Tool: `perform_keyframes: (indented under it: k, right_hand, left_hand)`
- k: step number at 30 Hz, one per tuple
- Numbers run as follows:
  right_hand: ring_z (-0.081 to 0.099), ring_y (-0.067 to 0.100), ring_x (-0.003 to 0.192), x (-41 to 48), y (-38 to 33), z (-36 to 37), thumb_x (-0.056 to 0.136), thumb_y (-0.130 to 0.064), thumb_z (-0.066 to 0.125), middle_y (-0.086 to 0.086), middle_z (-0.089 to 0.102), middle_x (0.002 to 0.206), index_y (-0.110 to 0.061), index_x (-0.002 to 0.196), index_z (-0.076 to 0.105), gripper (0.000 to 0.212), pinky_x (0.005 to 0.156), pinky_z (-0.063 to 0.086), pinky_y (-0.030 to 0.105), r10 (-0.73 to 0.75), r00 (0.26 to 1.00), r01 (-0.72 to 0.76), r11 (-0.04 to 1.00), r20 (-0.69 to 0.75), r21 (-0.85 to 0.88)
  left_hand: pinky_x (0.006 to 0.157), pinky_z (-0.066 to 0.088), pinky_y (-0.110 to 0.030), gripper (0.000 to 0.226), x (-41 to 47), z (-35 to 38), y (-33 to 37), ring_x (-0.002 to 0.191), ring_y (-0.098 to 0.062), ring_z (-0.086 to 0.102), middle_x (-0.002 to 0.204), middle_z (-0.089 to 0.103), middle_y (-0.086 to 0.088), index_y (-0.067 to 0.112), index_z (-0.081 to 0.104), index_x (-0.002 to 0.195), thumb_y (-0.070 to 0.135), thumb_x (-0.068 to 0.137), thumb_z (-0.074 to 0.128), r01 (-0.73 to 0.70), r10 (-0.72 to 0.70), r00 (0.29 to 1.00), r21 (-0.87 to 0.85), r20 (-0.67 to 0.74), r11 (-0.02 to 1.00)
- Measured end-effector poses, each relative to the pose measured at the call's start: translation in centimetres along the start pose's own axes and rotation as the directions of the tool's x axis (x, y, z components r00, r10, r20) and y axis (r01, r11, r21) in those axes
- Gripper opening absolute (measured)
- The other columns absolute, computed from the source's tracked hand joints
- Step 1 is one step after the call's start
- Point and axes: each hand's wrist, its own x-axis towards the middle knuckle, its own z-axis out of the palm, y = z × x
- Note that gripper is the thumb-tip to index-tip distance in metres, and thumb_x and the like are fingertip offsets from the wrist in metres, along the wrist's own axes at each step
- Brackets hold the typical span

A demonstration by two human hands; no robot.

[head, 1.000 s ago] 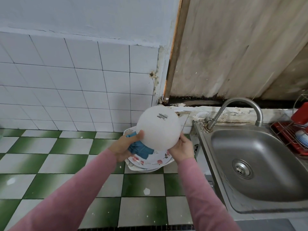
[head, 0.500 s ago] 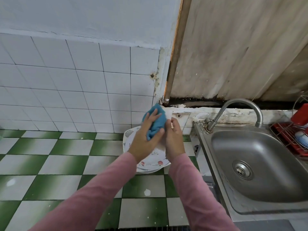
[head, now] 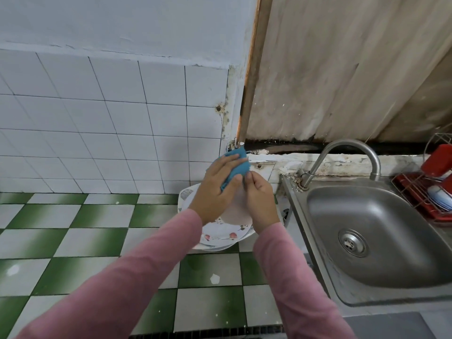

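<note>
A white round plate [head: 236, 209] is held tilted on edge above a stack of flowered plates [head: 220, 237] on the green-and-white tiled counter. My left hand [head: 217, 189] holds a blue cloth [head: 237, 167] against the white plate's upper part, thumb under the cloth. My right hand [head: 260, 199] grips the white plate's right edge, fingers curled round it. Both hands hide most of the plate. Both sleeves are pink.
A steel sink [head: 381, 231] with a curved tap [head: 347, 152] lies to the right. A red wire dish rack [head: 430, 189] with dishes stands at the far right. White wall tiles rise behind the checked counter [head: 85, 241].
The white plate has turned from facing me to nearly edge-on. My left hand moved with the cloth from the plate's lower left up onto its top.
</note>
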Motion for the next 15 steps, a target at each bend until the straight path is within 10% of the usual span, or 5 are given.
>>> perform_keyframes:
  k: [4,10,15]
  right_hand:
    - [0.045,0.012,0.068,-0.1,-0.3,-1.1,0.106,-0.019,0.045,0.001,0.052,0.071,-0.008,0.076,0.060,0.035,0.062,0.035,0.026,-0.047,0.999,0.047,0.998,0.013,-0.039]
    - [0.063,0.022,0.107,-0.2,-0.6,-1.4,0.106,-0.032,0.043,0.001,0.070,0.116,-0.022,0.110,0.068,0.027,0.089,0.053,0.043,0.219,0.970,-0.132,0.843,-0.107,0.522]
    - [0.061,0.032,0.118,0.9,-0.6,0.0,0.108,-0.032,0.039,0.011,0.065,0.128,-0.020,0.132,0.056,0.032,0.100,0.048,0.061,0.268,0.960,-0.102,0.588,-0.075,0.802]
  left_hand:
    - [0.097,0.051,-0.045,0.039,2.0,-1.8,0.5,0.104,-0.021,0.062,0.116,0.065,-0.004,0.030,0.063,0.119,0.051,0.090,0.047,0.459,-0.483,0.875,-0.359,0.027,0.813]
    - [0.069,0.050,-0.033,0.028,1.3,-3.1,-1.2,0.077,-0.019,0.056,0.083,0.062,-0.005,0.018,0.058,0.103,0.040,0.098,0.041,0.569,-0.695,0.710,-0.676,0.116,0.468]
    - [0.097,0.048,-0.046,0.053,-1.0,0.8,-1.3,0.122,-0.038,0.051,0.126,0.054,-0.022,0.014,0.042,0.140,0.051,0.102,0.035,0.519,-0.735,0.678,-0.687,-0.033,0.509]
